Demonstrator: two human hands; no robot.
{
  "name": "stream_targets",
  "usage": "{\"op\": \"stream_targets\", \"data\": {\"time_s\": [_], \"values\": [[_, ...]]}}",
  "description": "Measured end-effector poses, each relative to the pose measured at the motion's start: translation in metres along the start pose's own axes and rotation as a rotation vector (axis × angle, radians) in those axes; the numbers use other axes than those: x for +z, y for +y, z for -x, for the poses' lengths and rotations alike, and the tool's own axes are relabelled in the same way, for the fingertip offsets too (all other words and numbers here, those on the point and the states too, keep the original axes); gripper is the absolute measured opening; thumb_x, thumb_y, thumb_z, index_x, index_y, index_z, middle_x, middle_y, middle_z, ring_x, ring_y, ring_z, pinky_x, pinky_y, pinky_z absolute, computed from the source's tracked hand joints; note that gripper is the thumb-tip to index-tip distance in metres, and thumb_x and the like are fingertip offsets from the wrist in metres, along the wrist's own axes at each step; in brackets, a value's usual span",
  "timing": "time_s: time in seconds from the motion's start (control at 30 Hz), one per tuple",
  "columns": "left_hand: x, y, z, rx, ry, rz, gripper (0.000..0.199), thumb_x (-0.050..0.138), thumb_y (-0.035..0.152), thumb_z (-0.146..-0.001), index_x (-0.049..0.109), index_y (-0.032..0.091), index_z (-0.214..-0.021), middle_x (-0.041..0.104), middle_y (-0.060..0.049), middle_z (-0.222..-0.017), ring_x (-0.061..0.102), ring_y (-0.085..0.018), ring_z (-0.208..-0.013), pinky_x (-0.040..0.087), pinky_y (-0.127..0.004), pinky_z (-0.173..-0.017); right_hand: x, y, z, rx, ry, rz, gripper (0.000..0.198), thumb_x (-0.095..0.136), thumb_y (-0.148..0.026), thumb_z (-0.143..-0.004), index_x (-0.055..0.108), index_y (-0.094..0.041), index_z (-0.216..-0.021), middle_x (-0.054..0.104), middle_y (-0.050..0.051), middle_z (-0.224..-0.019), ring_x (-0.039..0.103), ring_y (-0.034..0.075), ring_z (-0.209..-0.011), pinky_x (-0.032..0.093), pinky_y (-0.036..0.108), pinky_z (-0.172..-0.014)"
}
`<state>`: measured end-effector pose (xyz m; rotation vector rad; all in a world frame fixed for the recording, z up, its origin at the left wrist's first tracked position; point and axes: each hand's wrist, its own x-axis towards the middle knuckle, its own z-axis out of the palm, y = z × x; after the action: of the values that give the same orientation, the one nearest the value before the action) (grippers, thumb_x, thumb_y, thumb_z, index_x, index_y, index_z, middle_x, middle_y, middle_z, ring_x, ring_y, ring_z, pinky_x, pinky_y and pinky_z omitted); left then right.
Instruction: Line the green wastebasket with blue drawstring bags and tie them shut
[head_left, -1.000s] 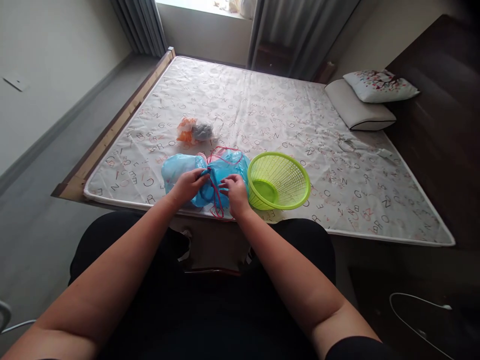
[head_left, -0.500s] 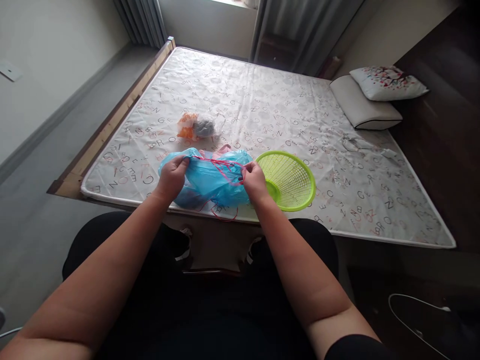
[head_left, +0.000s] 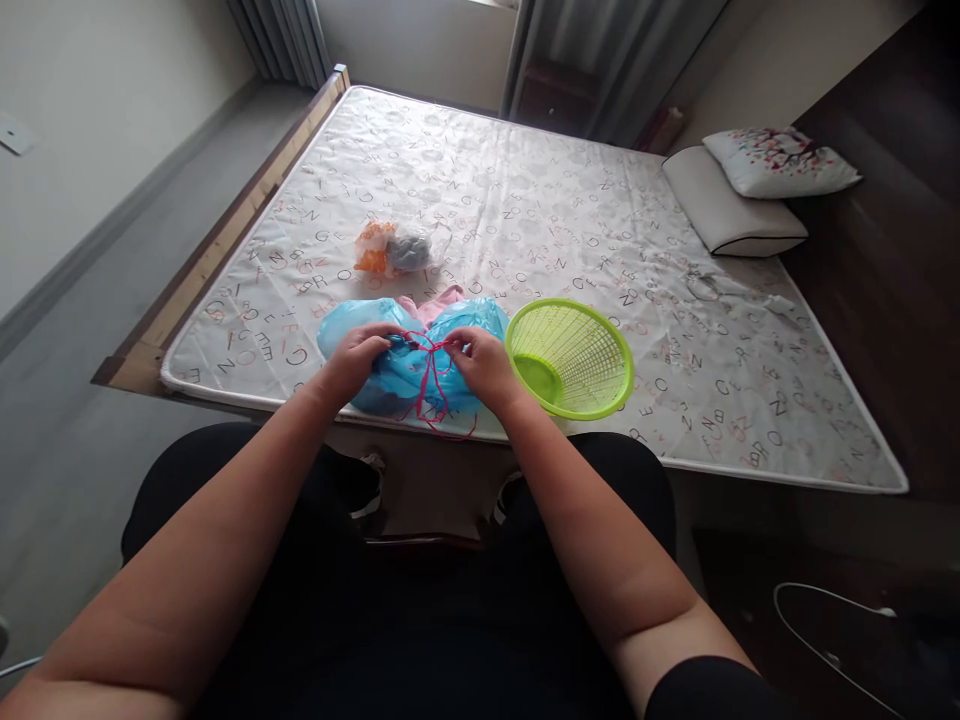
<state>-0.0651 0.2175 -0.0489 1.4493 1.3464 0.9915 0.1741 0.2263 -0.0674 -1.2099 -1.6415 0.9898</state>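
Observation:
A blue plastic bag (head_left: 409,375) lies at the mattress's near edge, its mouth gathered in the middle. Its red drawstring (head_left: 429,350) is crossed or looped there, with loose ends hanging down over the edge. My left hand (head_left: 358,357) pinches the drawstring from the left, fingertips against the bag. From the right, my right hand (head_left: 481,362) grips the other side of the string between thumb and fingers. Pink cloth (head_left: 435,303) shows just behind the bag; whether it is inside cannot be seen. Close to my right hand, a green plastic basket (head_left: 596,360) lies tilted on its side.
Beyond the bag sits a clear plastic packet (head_left: 391,250) with orange and grey contents. The patterned mattress (head_left: 480,200) rests in a wooden bed frame (head_left: 225,235). Two pillows (head_left: 739,205) are at the right. A white cable (head_left: 825,592) lies at lower right.
My hands have come closer together, the right one moving left. The stretched bag mouth has bunched up, and the drawstring now gathers at the centre. More pink cloth shows.

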Motion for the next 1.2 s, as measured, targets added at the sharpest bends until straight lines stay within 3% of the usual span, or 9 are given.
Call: {"op": "stream_targets", "data": {"time_s": [0.17, 0.3, 0.43, 0.5, 0.6, 0.73, 0.8, 1.0, 1.2], "values": [[-0.002, 0.004, 0.002, -0.013, -0.105, -0.211, 0.051, 0.073, 0.063, -0.084, 0.085, 0.016, -0.1, 0.081, -0.009, -0.095, 0.07, -0.026, -0.089, 0.056, -0.033, -0.082, -0.01, 0.005, -0.001, -0.013, 0.169, 0.039, 0.008, 0.069, -0.03, -0.095, 0.07, -0.024, -0.09, 0.068, 0.005, -0.095, 0.06, 0.02, -0.086, 0.052, 0.041, -0.097], [-0.008, -0.004, -0.006, -0.025, 0.109, -0.392, 0.042, 0.065, 0.055, -0.092, 0.083, 0.017, -0.097, 0.081, -0.008, -0.09, 0.07, -0.026, -0.087, 0.054, -0.034, -0.081, -0.021, 0.002, 0.002, 0.089, 0.297, -0.102, 0.021, 0.067, -0.043, -0.1, 0.066, -0.023, -0.092, 0.067, 0.003, -0.09, 0.062, 0.018, -0.082, 0.054, 0.034, -0.082], [-0.007, -0.012, -0.011, -0.063, 0.208, -0.502, 0.03, 0.069, 0.044, -0.09, 0.081, 0.017, -0.095, 0.08, -0.014, -0.103, 0.073, -0.033, -0.104, 0.056, -0.041, -0.097, -0.021, -0.003, 0.006, 0.148, 0.259, -0.331, 0.028, 0.065, -0.052, -0.102, 0.06, -0.025, -0.092, 0.067, -0.001, -0.082, 0.064, 0.016, -0.077, 0.053, 0.028, -0.072], [0.0, -0.011, -0.009, 0.061, 0.173, -0.497, 0.035, 0.073, 0.039, -0.086, 0.081, 0.016, -0.111, 0.078, -0.016, -0.124, 0.069, -0.035, -0.123, 0.05, -0.044, -0.113, -0.017, -0.005, 0.009, 0.123, 0.201, -0.379, 0.028, 0.067, -0.052, -0.101, 0.058, -0.026, -0.092, 0.065, -0.003, -0.076, 0.062, 0.015, -0.072, 0.053, 0.028, -0.072], [0.016, -0.003, -0.002, 0.212, -0.08, -0.333, 0.058, 0.074, 0.043, -0.089, 0.071, 0.02, -0.142, 0.072, -0.013, -0.143, 0.065, -0.031, -0.135, 0.047, -0.043, -0.12, -0.01, -0.007, 0.014, 0.091, 0.133, -0.408, 0.028, 0.07, -0.051, -0.099, 0.059, -0.027, -0.092, 0.061, -0.004, -0.071, 0.059, 0.014, -0.067, 0.05, 0.029, -0.07], [0.037, 0.005, 0.003, 0.119, -0.342, -0.179, 0.049, 0.078, 0.057, -0.087, 0.082, 0.018, -0.117, 0.082, -0.011, -0.116, 0.076, -0.03, -0.109, 0.059, -0.041, -0.099, -0.006, -0.01, 0.02, 0.086, 0.161, -0.371, 0.025, 0.068, -0.049, -0.099, 0.061, -0.026, -0.093, 0.062, -0.004, -0.074, 0.06, 0.015, -0.07, 0.051, 0.03, -0.072], [0.043, 0.009, 0.003, 0.05, -0.374, -0.096, 0.051, 0.078, 0.063, -0.085, 0.083, 0.016, -0.103, 0.083, -0.012, -0.1, 0.077, -0.028, -0.095, 0.062, -0.039, -0.087, -0.007, -0.011, 0.022, 0.085, 0.19, -0.349, 0.023, 0.068, -0.048, -0.099, 0.062, -0.026, -0.093, 0.063, -0.003, -0.075, 0.062, 0.015, -0.072, 0.051, 0.03, -0.074], [0.045, 0.025, 0.002, -0.188, -0.455, 0.284, 0.055, 0.079, 0.067, -0.084, 0.077, 0.016, -0.104, 0.078, -0.011, -0.078, 0.075, -0.024, -0.069, 0.058, -0.033, -0.062, -0.016, -0.007, 0.024, 0.089, 0.315, -0.245, 0.021, 0.061, -0.047, -0.103, 0.061, -0.026, -0.096, 0.064, -0.001, -0.079, 0.064, 0.018, -0.076, 0.055, 0.034, -0.08], [0.048, 0.024, 0.0, -0.174, -0.384, 0.228, 0.046, 0.087, 0.059, -0.08, 0.077, 0.017, -0.097, 0.073, -0.006, -0.073, 0.069, -0.018, -0.064, 0.056, -0.03, -0.061, -0.022, -0.011, 0.028, -0.06, 0.453, -0.009, 0.033, 0.054, -0.033, -0.098, 0.059, -0.026, -0.13, 0.061, 0.013, -0.138, 0.056, 0.029, -0.135, 0.053, 0.048, -0.109]]}}
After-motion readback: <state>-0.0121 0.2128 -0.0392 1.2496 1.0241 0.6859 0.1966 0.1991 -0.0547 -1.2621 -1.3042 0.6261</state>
